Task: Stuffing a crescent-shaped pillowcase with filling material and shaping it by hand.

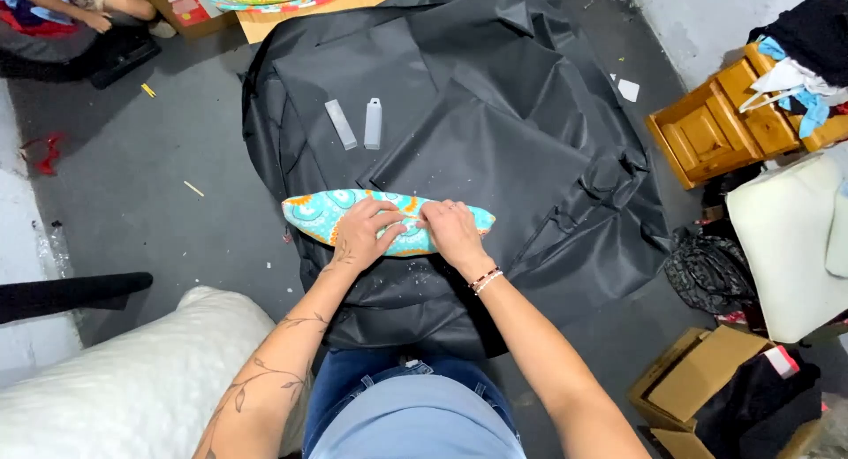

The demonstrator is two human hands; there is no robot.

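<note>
Fingers (408, 219) of both hands curl shut, pinching the middle seam of the turquoise patterned cushion (322, 212); left hand (360, 236) presses flat on it, right hand (452, 231) touches it at 3 o'clock. Cushion lies on black fabric (495, 132) spread on the floor, with two grey plastic pieces (358, 123) at 12 o'clock, apart. Risk, my read: the slick fabric bunches under pressure, so the cushion shifts and the pinch slips.

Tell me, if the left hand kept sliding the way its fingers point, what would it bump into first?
The left hand lies on the turquoise patterned cushion, fingers pointing right at the right hand. It would probably meet those fingers almost at once; they look nearly touching.
</note>
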